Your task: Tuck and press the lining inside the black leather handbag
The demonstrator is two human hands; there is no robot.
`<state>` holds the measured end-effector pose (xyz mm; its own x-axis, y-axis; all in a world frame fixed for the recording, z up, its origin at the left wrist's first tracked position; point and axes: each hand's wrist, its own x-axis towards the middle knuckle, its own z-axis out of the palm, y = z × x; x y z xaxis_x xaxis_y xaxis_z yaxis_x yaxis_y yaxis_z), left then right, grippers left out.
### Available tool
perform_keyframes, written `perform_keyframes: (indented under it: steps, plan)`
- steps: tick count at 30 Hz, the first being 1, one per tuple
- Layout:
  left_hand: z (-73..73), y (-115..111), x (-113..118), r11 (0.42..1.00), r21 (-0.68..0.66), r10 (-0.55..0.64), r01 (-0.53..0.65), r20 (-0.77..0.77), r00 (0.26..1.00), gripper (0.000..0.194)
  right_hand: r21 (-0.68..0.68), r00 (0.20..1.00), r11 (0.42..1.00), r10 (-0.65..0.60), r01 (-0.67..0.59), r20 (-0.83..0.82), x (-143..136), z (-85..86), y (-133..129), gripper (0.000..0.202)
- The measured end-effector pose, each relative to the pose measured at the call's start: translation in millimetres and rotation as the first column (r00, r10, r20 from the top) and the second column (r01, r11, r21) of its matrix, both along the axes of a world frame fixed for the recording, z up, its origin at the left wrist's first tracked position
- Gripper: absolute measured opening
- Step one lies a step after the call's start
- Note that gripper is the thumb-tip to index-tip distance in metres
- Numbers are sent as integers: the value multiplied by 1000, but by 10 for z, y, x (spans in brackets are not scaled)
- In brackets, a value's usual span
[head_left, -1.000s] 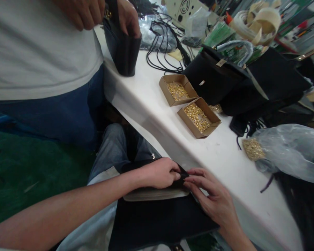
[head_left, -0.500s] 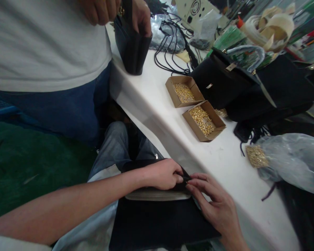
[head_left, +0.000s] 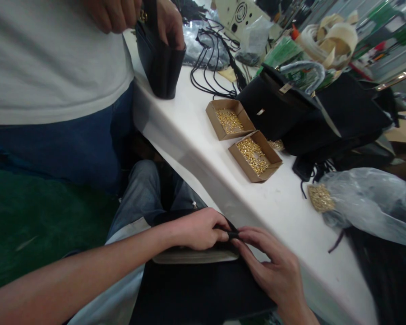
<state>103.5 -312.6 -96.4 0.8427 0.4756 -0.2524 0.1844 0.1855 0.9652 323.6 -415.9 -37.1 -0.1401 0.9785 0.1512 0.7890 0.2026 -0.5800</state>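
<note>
A black bag (head_left: 196, 284) lies across my lap, its flap folded toward me and a pale edge showing along its opening. My left hand (head_left: 206, 229) is closed on the bag's upper right edge, its thumb and fingers pinching a narrow black strip. From the right, my right hand (head_left: 270, 257) pinches the same spot between thumb and fingertips, so the two hands nearly touch. Whether a small metal part sits between the fingertips, I cannot tell.
Two cardboard boxes (head_left: 238, 177) of small gold parts stand on the white table (head_left: 196, 149). Behind them are black handbags (head_left: 270, 108). A plastic bag (head_left: 368, 198) lies at right. A co-worker's hand (head_left: 171, 22) is in another black bag (head_left: 162, 67).
The whole scene has shifted slightly left as the view turned. Both hands keep their pinch at the bag's edge, and the black strip between them shows more plainly.
</note>
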Motion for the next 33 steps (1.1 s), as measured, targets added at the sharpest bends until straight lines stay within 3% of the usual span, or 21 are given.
perform_keyframes:
  steps: [4, 10, 13, 15, 21, 26, 33]
  plan:
    - [-11, 5, -14, 1000, -10, -1, 1, 3, 1000, 26, 25, 999, 999, 44, -45, 26, 15, -16, 19, 2]
    - [59, -17, -93, 1000, 17, 18, -18, 20, 1000, 23, 15, 968, 981, 187, -192, 165, 30, 9, 35, 20]
    - [86, -64, -129, 994, -10, 107, -107, 0, 994, 24, 69, 963, 985, 139, -159, 231, 19, 36, -3, 3]
    - [91, -87, -144, 989, -13, 148, -149, -48, 988, 23, 54, 961, 987, 132, -150, 243, 2, 50, -27, 8]
    - [110, -89, -173, 991, -45, 124, -126, -44, 991, 28, -26, 973, 994, 111, -108, 200, -46, 67, -9, 5]
    - [136, -65, -160, 993, -84, 87, -89, -22, 996, 33, -90, 998, 995, 52, -50, 19, -73, 104, 49, 5]
    - [232, 22, -79, 998, 55, -34, 40, -106, 994, 26, -116, 1000, 993, 14, -16, -17, -81, 70, 63, 10]
